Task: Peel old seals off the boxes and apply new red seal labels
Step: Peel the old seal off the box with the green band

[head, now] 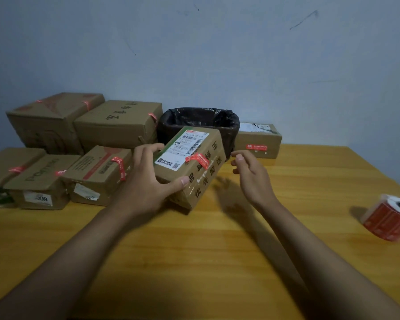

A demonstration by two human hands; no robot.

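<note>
A brown cardboard box (201, 179) with a white shipping label and a wrinkled red seal (198, 160) across its top edge stands tilted at the table's middle. My left hand (148, 181) grips its left side, thumb on the front face. To the right of the box my right hand (249, 174) hovers with loosely curled fingers, holding nothing. A roll of red seal labels (389, 219) lies on the table at the far right.
Several sealed cardboard boxes (97, 174) are stacked along the left and back. A bin lined with a black bag (199, 121) stands behind the held box. Another small box (258, 140) with a red seal sits behind right. The wooden table (217, 250) meets a grey wall.
</note>
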